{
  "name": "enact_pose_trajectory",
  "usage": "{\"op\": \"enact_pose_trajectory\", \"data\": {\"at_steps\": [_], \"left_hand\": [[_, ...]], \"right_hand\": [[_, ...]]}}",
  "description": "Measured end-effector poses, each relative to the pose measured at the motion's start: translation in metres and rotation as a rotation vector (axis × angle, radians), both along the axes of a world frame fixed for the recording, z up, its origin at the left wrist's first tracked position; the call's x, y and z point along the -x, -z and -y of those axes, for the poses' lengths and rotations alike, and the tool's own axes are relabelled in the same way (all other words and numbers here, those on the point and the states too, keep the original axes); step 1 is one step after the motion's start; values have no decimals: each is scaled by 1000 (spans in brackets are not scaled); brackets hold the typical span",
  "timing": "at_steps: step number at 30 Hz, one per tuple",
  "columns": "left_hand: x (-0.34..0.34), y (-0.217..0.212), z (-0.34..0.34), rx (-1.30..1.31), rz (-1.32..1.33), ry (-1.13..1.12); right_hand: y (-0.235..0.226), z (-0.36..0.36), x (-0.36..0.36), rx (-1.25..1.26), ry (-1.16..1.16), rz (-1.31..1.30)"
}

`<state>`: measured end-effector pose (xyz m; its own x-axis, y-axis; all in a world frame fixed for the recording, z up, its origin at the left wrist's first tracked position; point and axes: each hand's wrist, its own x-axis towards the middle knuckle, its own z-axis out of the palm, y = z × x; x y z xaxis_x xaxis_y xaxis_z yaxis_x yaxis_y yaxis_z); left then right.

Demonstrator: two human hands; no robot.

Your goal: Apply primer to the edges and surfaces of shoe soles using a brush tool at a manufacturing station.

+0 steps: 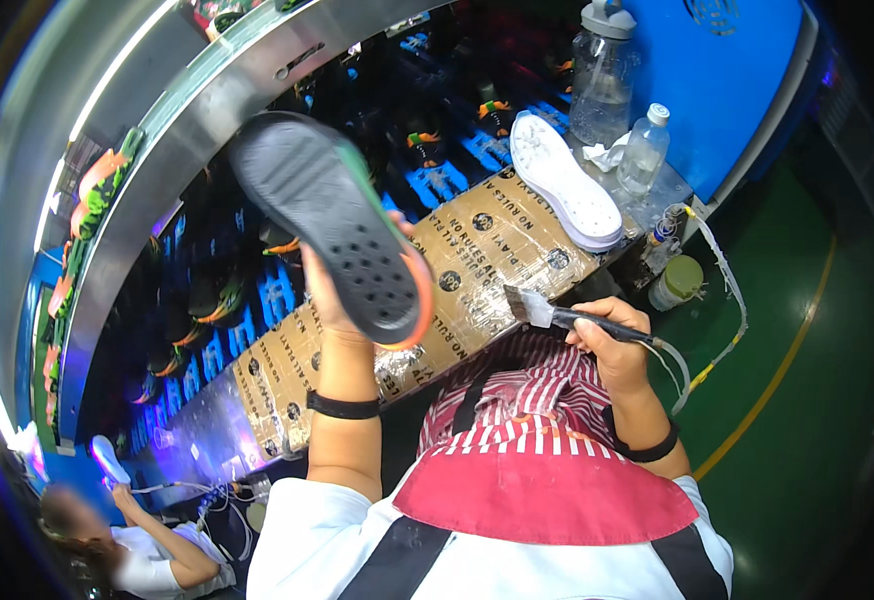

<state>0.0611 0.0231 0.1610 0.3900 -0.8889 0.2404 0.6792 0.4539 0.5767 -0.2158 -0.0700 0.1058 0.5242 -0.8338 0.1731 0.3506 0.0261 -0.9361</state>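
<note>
My left hand (327, 298) is wrapped round a dark grey shoe sole (342, 215) with green and orange edges and small holes at its heel. The sole is tilted above the cardboard-covered bench (457, 262), its toe toward the far left and slightly blurred. In my right hand (615, 345) is a flat brush (557, 314) with a black handle, from which a thin tube runs. Its bristle end points left over the bench, apart from the sole. A white sole (565, 182) lies on the bench's far right part.
Behind the bench, a conveyor carries several dark shoes with orange trim (423, 148). A large clear jug (602, 75), a small bottle (645, 150) and a green-lidded jar (677, 280) stand at right. At lower left, a co-worker (157, 555) holds a light sole.
</note>
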Motion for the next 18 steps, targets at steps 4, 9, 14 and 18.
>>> {"op": "enact_pose_trajectory", "data": {"at_steps": [4, 9, 14, 18], "left_hand": [[32, 48, -1, -200, -99, 314], [76, 78, -6, -297, -247, 346], [93, 99, -13, -482, -168, 268], [85, 104, -16, -289, -250, 419]], "right_hand": [[-33, -2, -10, 57, -91, 21], [-58, -5, -38, 394, -9, -73], [-58, 0, -59, 930, 244, -172], [-52, -11, -57, 1020, 10, -94]]}}
